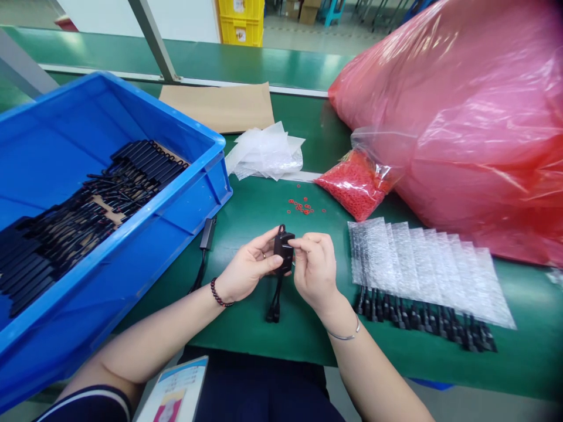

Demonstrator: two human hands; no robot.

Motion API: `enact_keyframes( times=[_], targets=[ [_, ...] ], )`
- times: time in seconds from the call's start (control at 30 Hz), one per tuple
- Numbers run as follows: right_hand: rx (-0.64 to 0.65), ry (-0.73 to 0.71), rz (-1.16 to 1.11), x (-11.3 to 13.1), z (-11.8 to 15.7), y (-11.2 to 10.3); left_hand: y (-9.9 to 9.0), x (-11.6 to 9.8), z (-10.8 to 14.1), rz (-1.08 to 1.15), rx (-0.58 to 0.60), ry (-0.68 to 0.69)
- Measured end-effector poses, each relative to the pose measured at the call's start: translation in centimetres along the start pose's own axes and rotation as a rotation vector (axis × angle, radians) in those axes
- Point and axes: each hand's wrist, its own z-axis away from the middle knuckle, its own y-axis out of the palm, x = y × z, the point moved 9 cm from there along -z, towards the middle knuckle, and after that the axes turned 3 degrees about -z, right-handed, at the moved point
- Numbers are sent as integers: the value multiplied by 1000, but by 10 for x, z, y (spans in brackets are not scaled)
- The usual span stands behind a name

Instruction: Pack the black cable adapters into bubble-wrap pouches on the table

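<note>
My left hand (257, 262) grips a small flat black electronic box (284, 249) with a loop at its top and short black cables (274, 305) with plug ends hanging below. My right hand (315, 266) is closed, its index fingertip and thumb at the box's right side; whether something small sits between them is hidden. Beyond the hands, small red rings (303, 206) lie scattered on the green table (246, 205). Another black box with a cable (208, 234) lies left of my left hand, against the bin.
A blue bin (176, 217) at left holds rows of black boxes with cables. On the right are overlapping bubble-wrap sleeves (422, 264) with black plugs protruding, a clear bag of red rings (356, 184) and a large pink bag (475, 129). Empty white sleeves (268, 152) and cardboard (220, 107) lie behind.
</note>
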Motion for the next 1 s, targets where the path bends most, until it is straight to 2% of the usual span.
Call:
enact_keyframes(
  times=[0.17, 0.33, 0.4, 0.47, 0.57, 0.67, 0.83, 1.0],
  targets=[
    [-41, 16, -36, -1, 3, -2, 2, 0, 1, 21, -6, -23],
    [-104, 15, -111, 2, 2, -5, 6, -1, -1, 99, 51, -43],
    [-143, 58, -120, 1, 0, -16, 6, -1, -1, 117, 63, -55],
    [-175, 184, -98, -8, -3, -34, 4, -2, -2, 118, 56, -57],
    [-66, 463, -52, -34, 2, -54, -1, -8, -4, 108, 24, -28],
    [142, 627, 3, -59, 20, -54, -6, -14, -5, 106, 4, 3],
    [276, 535, 185, -86, 47, -27, -5, -16, -4, 108, 22, 16],
    [313, 422, 320, -91, 57, -10, -5, -15, -4, 101, 19, 21]
  ],
)
